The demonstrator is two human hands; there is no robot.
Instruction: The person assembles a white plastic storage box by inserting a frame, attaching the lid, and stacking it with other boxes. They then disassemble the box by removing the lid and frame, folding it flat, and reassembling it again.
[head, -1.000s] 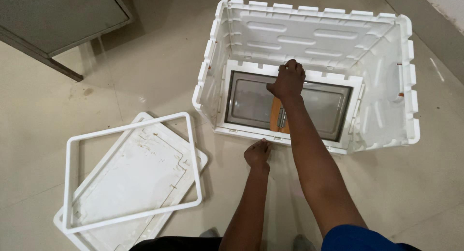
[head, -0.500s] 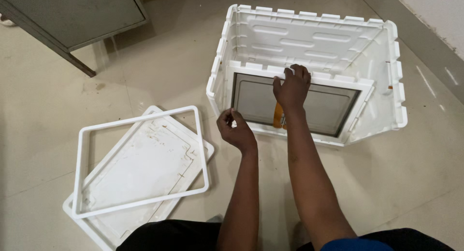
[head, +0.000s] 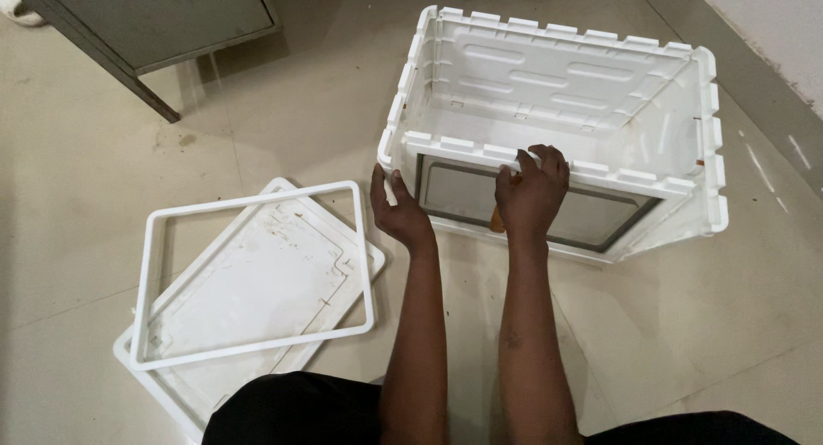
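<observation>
The right hand (head: 531, 196) is reaching forward with the arm extended, fingers curling over the notched top rim of the near wall of the white plastic crate (head: 557, 93) and closing on that rim. The left hand (head: 401, 212) is extending beside it, palm pressing flat against the crate's near-left corner, fingers open and spread, gripping nothing. The near wall is carrying a clear window panel (head: 600, 218) in a dark frame. The crate is standing open-topped on the tiled floor (head: 257, 128). To its left, well apart, a white rectangular frame (head: 257, 269) is lying on a flat white panel (head: 249, 282). A grey metal cabinet (head: 171, 16) is standing at the far left.
</observation>
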